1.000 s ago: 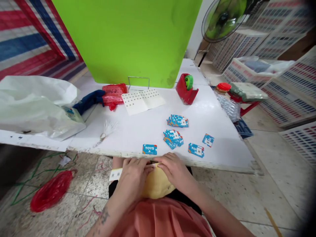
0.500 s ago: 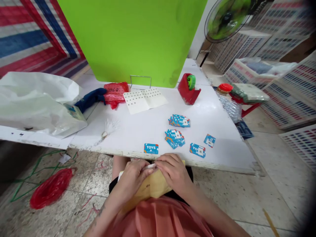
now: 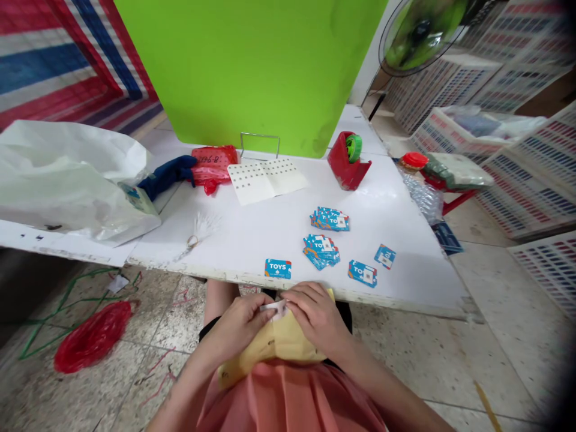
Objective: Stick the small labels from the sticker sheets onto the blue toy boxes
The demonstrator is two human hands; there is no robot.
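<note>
Both hands are working a white label on a yellow envelope.
The left hand and right hand are pinching the label on the envelope, fingers pressed together, below the counter.

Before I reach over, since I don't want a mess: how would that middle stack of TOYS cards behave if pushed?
The middle stack already lies fanned and uneven, so a push would probably spread it further. The cards look thin, flat and glossy, so likely light and prone to slide on the smooth white table. Flat things will not roll or tip.
</note>
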